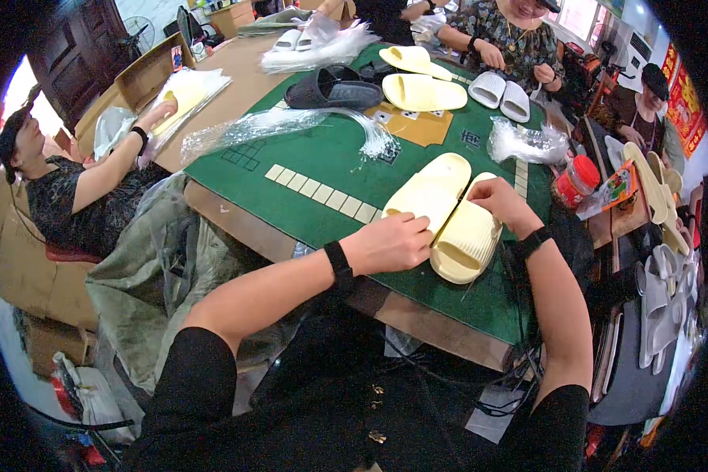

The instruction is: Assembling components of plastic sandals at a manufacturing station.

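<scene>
Two pale yellow slide slippers lie side by side on the green mat (pixel 307 216) before me. My left hand (pixel 395 242) is closed at the near side of the left slipper (pixel 431 187), fingertips against its strap; anything small between them is hidden. Over the strap of the right slipper (pixel 467 238) bends my right hand (pixel 505 204), its fingers pinched at the strap's far edge. A thin clear strand shows by that slipper's near end.
Beyond lie a bundle of clear plastic strands (pixel 377 140), black slippers (pixel 334 90), another yellow pair (pixel 423 92) and white slippers (pixel 502 96). A red-lidded jar (pixel 578 179) stands right. Co-workers sit left and across; one person's hand (pixel 164 112) rests on a yellow item.
</scene>
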A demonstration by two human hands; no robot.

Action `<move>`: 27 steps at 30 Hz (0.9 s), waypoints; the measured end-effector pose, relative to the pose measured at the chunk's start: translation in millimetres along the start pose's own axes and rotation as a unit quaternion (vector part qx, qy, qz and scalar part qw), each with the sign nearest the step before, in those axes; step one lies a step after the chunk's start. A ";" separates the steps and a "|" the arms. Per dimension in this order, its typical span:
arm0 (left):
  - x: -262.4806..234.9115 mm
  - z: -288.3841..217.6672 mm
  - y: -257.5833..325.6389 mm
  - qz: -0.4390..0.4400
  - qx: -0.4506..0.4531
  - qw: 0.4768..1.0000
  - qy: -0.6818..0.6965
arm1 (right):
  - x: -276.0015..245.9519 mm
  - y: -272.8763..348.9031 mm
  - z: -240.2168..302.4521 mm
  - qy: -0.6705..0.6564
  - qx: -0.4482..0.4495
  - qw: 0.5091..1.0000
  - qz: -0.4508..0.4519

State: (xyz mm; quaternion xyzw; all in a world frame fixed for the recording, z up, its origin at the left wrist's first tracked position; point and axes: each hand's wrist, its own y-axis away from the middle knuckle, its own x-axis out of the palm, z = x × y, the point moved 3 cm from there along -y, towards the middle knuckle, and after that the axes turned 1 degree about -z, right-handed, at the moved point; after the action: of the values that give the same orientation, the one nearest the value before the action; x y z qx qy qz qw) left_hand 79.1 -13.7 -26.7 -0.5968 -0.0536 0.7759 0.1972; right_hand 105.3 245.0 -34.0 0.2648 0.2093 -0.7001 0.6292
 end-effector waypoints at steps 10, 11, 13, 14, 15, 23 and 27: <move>0.2 -6.4 -2.8 -0.187 -0.134 0.900 0.370 | 2.5 8.1 0.1 -0.004 0.073 0.997 0.005; 4.2 -9.6 -2.9 -0.165 -0.149 0.881 0.417 | 3.9 10.7 2.5 -0.025 0.090 0.996 0.009; 4.8 -17.1 -5.8 -0.138 -0.147 0.884 0.422 | 1.4 12.4 6.6 -0.019 0.103 0.994 0.018; 6.1 -20.8 -7.8 -0.111 -0.146 0.886 0.426 | 1.5 13.3 8.2 -0.014 0.116 0.993 0.027; 6.8 -23.8 -9.9 -0.110 -0.115 0.904 0.397 | 2.0 13.1 8.4 -0.014 0.116 0.993 0.026; -8.4 -54.3 -40.2 -0.139 0.027 0.963 0.228 | -3.3 16.1 -10.0 -0.027 0.144 0.989 0.018; 3.0 -56.7 -45.0 -0.078 0.070 0.982 0.155 | 0.2 6.7 -0.1 -0.021 0.132 0.990 0.038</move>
State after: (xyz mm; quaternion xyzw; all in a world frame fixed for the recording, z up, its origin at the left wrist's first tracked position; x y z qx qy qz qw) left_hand 143.0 20.0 -31.1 -0.6883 -0.0141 0.6583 0.3044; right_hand 111.9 244.1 -34.0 0.3385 0.0918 -0.7026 0.6191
